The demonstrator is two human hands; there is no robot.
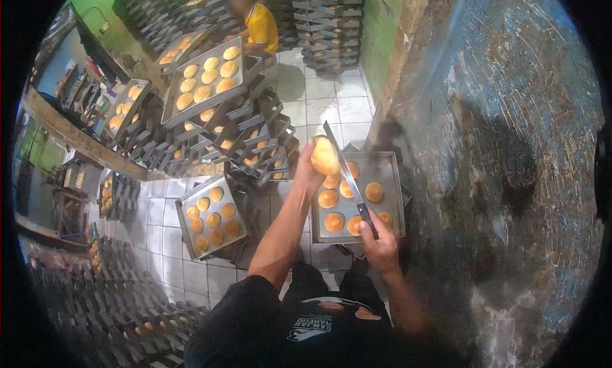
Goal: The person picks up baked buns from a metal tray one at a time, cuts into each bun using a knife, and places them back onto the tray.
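One bun (324,156), raised in the left hand (310,170), fingers wrapped round it, above the tray (391,196) of about seven buns. Right hand (380,240) clenched on the knife (344,170); blade lies against the bun.
Risk, judged: the edge runs close to the holding fingers; a slip could cut them or knock the bun to the tiled floor (325,103).
Unclear: tray's support hidden; blade depth in the bun indiscernible; co-worker (260,27) partly hidden behind stacked trays (204,81).

white tiled floor (322,106) carries stacked baking trays (255,138) of buns.
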